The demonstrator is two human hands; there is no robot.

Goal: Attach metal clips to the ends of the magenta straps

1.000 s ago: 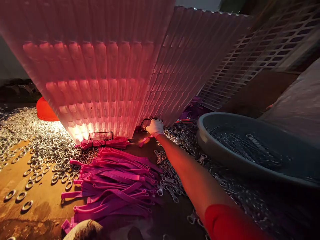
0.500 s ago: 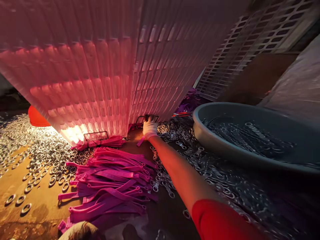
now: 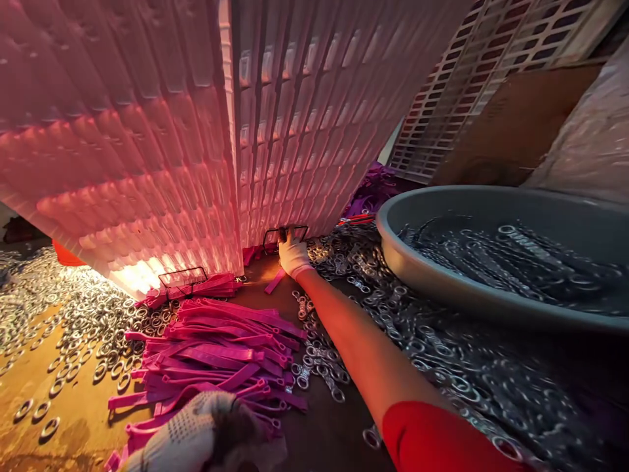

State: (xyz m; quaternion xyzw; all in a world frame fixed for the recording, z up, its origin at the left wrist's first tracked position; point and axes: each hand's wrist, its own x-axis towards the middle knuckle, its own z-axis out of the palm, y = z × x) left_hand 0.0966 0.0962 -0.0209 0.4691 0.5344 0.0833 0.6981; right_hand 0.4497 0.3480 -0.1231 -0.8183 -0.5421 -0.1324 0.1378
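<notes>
Nearest to us, at the bottom edge of the view, our left hand (image 3: 196, 439) in its knit glove rests just in front of the pile of pink plastic straps (image 3: 216, 360); its fingers curl loosely, and we cannot tell whether it holds anything. The straps lie with their long axes running roughly left to right across the table (image 3: 63, 387), our landmark pile for everything else.

To the left of the pile, small metal rings (image 3: 73, 314) are scattered thick over the table; to its right, more ring-and-link hardware (image 3: 393, 314) spreads out under our right forearm. Farther right of the pile sits a wide grey basin (image 3: 442, 288) heaped with the same metal pieces.

Our right arm, bare below a red sleeve (image 3: 442, 439), stretches straight out past the right end of the pile, nearly at full reach. Our right hand (image 3: 293, 252), also gloved, is closed on a black wire handle (image 3: 287, 231) at the foot of a tall stack of white moulded trays (image 3: 304, 131), beyond the pile and to its right. The handle lies crosswise, straight ahead of the hand; the right hand is by far the nearer one to it.

A second black wire handle (image 3: 183, 280) sits just behind the pile, under the nearer stack of trays (image 3: 122, 151), lit pink-orange from below.
</notes>
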